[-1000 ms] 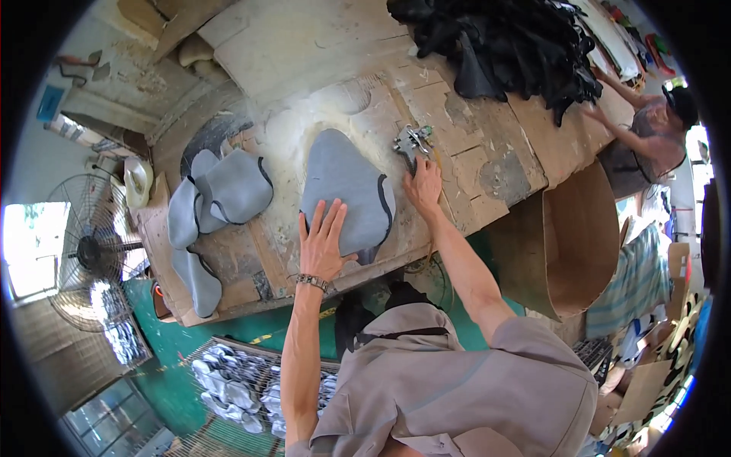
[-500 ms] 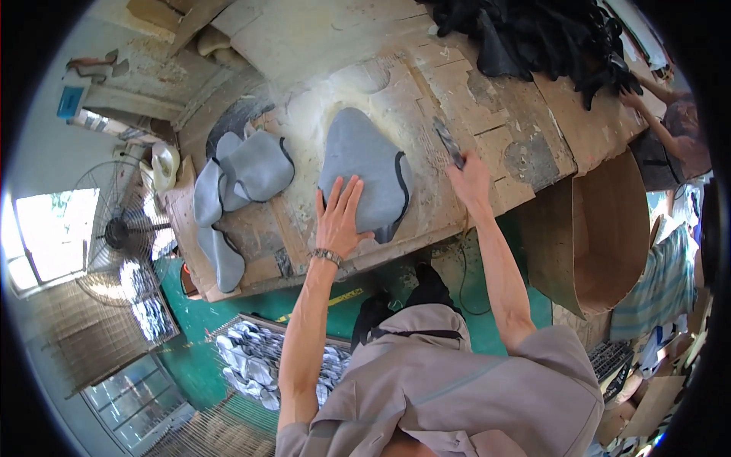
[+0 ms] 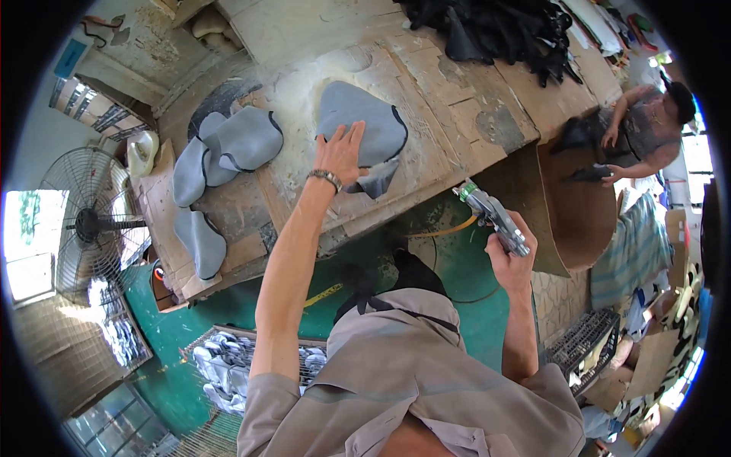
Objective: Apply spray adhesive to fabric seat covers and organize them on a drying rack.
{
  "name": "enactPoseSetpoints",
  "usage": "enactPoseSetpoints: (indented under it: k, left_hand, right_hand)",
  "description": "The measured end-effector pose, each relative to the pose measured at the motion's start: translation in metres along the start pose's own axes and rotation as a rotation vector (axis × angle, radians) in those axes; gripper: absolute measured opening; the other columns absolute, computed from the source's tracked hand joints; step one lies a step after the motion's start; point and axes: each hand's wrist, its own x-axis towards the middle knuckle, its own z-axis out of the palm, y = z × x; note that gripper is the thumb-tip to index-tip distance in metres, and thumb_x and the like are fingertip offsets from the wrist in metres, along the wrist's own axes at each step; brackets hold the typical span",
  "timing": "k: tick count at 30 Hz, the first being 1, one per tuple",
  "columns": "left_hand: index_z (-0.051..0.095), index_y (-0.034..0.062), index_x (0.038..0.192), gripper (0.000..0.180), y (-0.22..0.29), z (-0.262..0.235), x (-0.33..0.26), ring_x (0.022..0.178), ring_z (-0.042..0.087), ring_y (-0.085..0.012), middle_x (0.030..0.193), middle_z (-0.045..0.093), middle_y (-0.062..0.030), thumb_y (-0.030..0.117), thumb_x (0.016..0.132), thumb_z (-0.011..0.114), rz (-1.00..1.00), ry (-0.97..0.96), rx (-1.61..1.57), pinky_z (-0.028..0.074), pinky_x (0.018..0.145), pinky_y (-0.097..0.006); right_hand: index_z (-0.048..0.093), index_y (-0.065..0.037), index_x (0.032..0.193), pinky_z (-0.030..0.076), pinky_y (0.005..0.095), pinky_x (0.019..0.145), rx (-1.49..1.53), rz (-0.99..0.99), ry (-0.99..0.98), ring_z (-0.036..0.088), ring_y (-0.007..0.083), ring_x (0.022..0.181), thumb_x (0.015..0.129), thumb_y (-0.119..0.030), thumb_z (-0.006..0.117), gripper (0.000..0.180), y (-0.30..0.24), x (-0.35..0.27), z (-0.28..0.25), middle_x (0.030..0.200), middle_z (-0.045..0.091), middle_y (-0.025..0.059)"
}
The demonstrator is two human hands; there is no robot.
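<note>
My left hand (image 3: 340,152) lies with its fingers stretched out on the near part of a grey, saddle-shaped cover piece (image 3: 358,107). A dark line runs along the right side of this piece, and a darker flap (image 3: 378,181) shows at its near end. Off the table's front edge, my right hand (image 3: 512,255) is wrapped round a metal spray gun (image 3: 491,213) with a green part at its front. An orange hose (image 3: 449,228) runs close to the gun; where they join is partly hidden. Several similar grey pieces (image 3: 247,141) lie at the left of the table.
The worktable (image 3: 449,152) is covered with worn cardboard. Black pieces (image 3: 487,34) are heaped at its far right. A large cardboard box (image 3: 582,221) stands at right, where another person (image 3: 643,137) holds a dark piece. A fan (image 3: 87,221) stands left; a rack of grey pieces (image 3: 221,365) is below.
My right hand has come back from the tabletop past its front edge, with the metal tool in it. My left hand stays on the grey piece. The other person shows more fully.
</note>
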Motion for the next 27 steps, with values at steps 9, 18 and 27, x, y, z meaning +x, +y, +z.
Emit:
enactPoseSetpoints:
  k: [9,18,27]
  left_hand:
    - [0.024,0.018,0.162,0.126,-0.007,0.003,-0.004,0.148,0.041,-0.0301,0.162,0.044,-0.0047,0.043,0.062,0.095,-0.006,-0.106,-0.046,0.035,0.111,-0.068]
    - [0.009,0.0169,0.166,0.15,0.002,-0.005,-0.028,0.155,0.027,-0.0367,0.172,0.016,-0.0136,0.047,0.05,0.098,0.016,0.019,-0.027,0.027,0.117,-0.071]
    - [0.029,0.0057,0.16,0.117,0.032,0.054,-0.134,0.152,0.032,-0.0397,0.165,0.032,-0.0192,0.026,0.065,0.094,-0.23,0.577,-0.37,0.031,0.121,-0.053]
  right_hand:
    - [0.059,0.01,0.135,0.06,0.0267,0.07,0.4,0.27,-0.023,0.067,0.0155,0.096,0.081,0.013,0.049,0.055,-0.085,-0.07,-0.026,0.112,0.066,0.0118]
    - [0.048,0.006,0.15,0.056,0.0292,0.08,0.289,0.239,-0.382,0.068,0.0168,0.1,0.081,0.01,0.05,0.069,-0.14,-0.042,-0.097,0.114,0.07,0.0136]
    - [0.056,0.003,0.144,0.052,0.0323,0.079,-0.068,-0.038,-0.5,0.066,0.0251,0.083,0.085,-0.001,0.074,0.062,-0.158,-0.011,-0.122,0.1,0.068,0.0169]
